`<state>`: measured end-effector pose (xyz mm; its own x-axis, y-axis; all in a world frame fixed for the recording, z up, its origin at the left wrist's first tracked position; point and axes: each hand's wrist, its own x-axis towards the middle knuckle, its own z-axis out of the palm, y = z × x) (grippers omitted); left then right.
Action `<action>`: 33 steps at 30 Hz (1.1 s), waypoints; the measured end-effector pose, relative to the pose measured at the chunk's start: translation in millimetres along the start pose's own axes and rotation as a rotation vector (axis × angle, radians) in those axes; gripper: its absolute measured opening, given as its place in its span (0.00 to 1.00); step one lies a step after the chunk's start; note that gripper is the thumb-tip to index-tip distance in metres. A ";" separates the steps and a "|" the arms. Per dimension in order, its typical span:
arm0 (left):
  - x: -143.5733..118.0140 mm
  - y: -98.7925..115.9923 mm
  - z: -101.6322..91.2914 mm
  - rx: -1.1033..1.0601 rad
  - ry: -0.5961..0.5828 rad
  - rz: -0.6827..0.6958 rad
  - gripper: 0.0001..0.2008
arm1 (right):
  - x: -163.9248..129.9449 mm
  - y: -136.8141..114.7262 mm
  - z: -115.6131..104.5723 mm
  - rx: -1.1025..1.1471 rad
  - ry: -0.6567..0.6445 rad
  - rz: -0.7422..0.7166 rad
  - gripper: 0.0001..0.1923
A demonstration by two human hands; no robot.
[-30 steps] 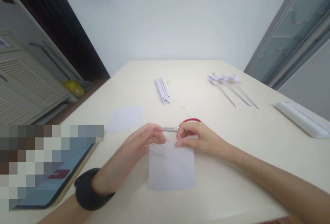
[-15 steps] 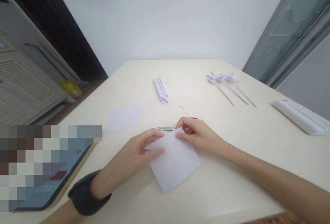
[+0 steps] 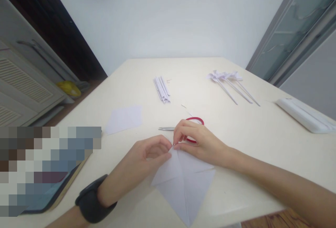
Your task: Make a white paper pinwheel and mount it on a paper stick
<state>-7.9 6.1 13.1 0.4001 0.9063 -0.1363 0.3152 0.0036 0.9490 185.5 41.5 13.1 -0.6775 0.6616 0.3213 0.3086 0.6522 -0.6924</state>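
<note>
A square sheet of white paper, with creases running through its middle and slits near its side corners, hangs just over the near part of the table. My left hand, a black band on its wrist, pinches the sheet close to its top corner. Right beside it, my right hand grips that same corner between thumb and fingers. Behind my right hand lie red-handled scissors, blades pointing left; the hand partly hides their handles.
Another white sheet lies left of centre, behind a tablet with a blurred screen. Rolled paper tubes sit further back. Paper pinwheels on sticks lie at the back right. A white plastic package rests by the right edge.
The sheet has turned so one corner points toward me, and its creases now show. My hands have come together at its top corner. More of the scissors' red handles is visible.
</note>
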 end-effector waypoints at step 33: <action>-0.6 2.8 -3.9 0.019 0.084 0.032 0.07 | 0.0 -3.2 -0.2 -0.102 0.022 -0.066 0.05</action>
<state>-10.6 7.3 16.9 0.3370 0.9380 -0.0809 0.3204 -0.0335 0.9467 184.6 39.6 15.4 -0.6845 0.6230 0.3787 0.3309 0.7283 -0.6001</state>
